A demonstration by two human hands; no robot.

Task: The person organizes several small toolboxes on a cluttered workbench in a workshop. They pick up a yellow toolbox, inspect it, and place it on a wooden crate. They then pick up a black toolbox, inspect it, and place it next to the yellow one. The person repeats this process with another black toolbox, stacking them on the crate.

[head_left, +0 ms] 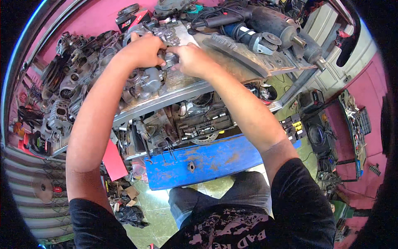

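Note:
At the workbench [182, 85], both my arms reach forward to the engine parts. My right hand [192, 61] pinches a small round grey metal part [169, 60] between thumb and fingers. Close on its left, my left hand [145, 50] is curled with its thumb pointing at that part; what its fingers hold is hidden under them. A rounded grey metal housing [151, 79] lies just below the hands, by the bench edge. Beyond them sits a cluster of small shiny metal pieces [168, 35].
Greasy engine parts [74, 79] crowd the bench's left side. An angle grinder [253, 38] and an exhaust muffler [273, 25] lie at the right. Sockets fill a tray [203, 126] below the bench, above a rusty blue board [207, 162]. A red box [136, 20] stands behind.

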